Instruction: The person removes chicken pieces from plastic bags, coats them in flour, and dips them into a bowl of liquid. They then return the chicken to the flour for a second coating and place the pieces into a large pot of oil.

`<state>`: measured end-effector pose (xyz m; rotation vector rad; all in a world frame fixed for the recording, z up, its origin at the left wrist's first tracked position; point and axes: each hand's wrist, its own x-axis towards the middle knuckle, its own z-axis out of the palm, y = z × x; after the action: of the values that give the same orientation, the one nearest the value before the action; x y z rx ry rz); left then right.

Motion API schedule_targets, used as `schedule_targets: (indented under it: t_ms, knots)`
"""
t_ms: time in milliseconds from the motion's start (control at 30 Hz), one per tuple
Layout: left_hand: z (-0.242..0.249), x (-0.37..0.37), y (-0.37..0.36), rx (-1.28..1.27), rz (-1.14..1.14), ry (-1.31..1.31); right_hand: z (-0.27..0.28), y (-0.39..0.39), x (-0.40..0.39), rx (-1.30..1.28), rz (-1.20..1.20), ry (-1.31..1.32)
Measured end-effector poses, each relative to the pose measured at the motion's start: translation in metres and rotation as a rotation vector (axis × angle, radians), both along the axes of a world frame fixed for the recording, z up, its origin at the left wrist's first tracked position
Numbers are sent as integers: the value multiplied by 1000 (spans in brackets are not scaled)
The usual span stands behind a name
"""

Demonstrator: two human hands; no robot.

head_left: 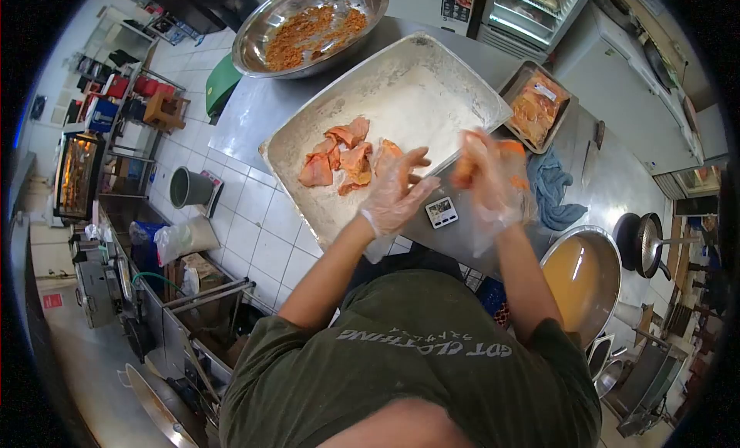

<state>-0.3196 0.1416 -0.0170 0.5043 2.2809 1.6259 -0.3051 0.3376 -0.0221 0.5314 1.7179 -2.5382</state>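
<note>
My left hand (397, 193), in a clear plastic glove, is over the near side of a large metal tray (299, 120) of white flour. Its fingers are spread, beside a piece of orange raw meat (388, 153). More raw meat pieces (339, 156) lie in the flour to the left. My right hand (492, 180), also gloved and smeared by motion, is at the tray's right edge. Its fingers are curled around a blurred orange piece of meat (464, 172). Behind this hand is a clear plastic bag (515, 161) with orange contents, partly hidden.
A steel bowl of orange-brown crumbs (312, 39) stands beyond the tray. At right are a smaller tray of packed meat (537, 101), a blue cloth (556, 192), a knife (590, 159) and a bowl of yellowish liquid (574, 274). A small white timer (441, 213) lies between my hands.
</note>
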Motion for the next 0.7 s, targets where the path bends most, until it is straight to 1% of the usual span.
schedule_targets:
  t_ms: [33,67,100,133,167,200,233,267,300,367,400,467,500,533,567,633,667,700]
  knots:
    - [0,0,10,76,51,70,7,-28,-9,-174,36,24]
    - [3,-5,16,297,112,-13,12,-47,-19,-351,84,49]
    - [7,-10,22,523,168,-83,5,-58,-31,-159,72,64]
    - [-11,-21,18,591,285,-113,1,-60,-32,86,109,130]
    - [-14,-29,12,660,398,-142,16,-66,-31,332,138,199]
    - [-17,-30,3,503,481,-45,11,-74,-35,528,68,294]
    - [-21,-31,-3,461,491,-22,-3,-83,-39,723,-7,388]
    - [-12,-31,-6,418,500,-1,-15,-90,-43,917,-89,480]
    - [-8,-29,-8,375,508,15,-25,-96,-48,839,-70,488]
    - [-14,-29,-13,239,553,223,-34,-106,-58,684,-34,495]
    - [-17,-30,-15,170,572,326,-34,-110,-58,604,-74,520]
    - [-12,-36,-28,183,463,238,-25,-114,-60,447,-157,573]
    - [-8,-37,-36,190,411,190,-17,-110,-61,438,-51,607]
    - [-9,-45,-43,432,400,-37,-9,-102,-60,428,56,637]
    - [-1,-47,-47,494,383,-184,2,-95,-58,417,163,664]
    - [27,-47,-48,620,344,-485,17,-87,-60,618,409,764]
    - [21,-46,-47,589,350,-464,18,-86,-58,660,448,756]
    - [4,-48,-46,535,366,-386,19,-86,-56,702,487,749]
